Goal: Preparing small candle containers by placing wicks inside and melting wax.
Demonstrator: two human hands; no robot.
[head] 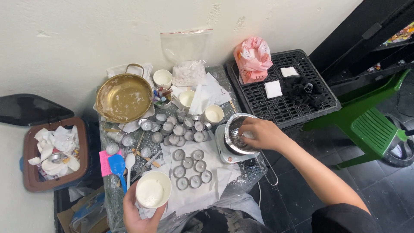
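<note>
Head view: a paper cup of white wax is being held at the near edge of the tabletop while a metal pot on a small hotplate is being reached into.

The left hand point(137, 213) is being kept closed around the paper cup point(153, 190), its fingers wrapped about the cup's lower wall, just in front of a sheet of white paper point(196, 196) carrying small round candle tins point(191, 169). The right hand point(261, 133) is being lowered over the rim of the metal pot point(236, 133), which is sitting on the white hotplate point(224, 151); its fingers are curled, and whether anything is being gripped cannot be told. As a judgement, a burn is being risked if the pot is hot, and the pot's long handle point(268, 170), overhanging the tabletop point(224, 75), could be knocked by the forearm, tipping the contents.
</note>
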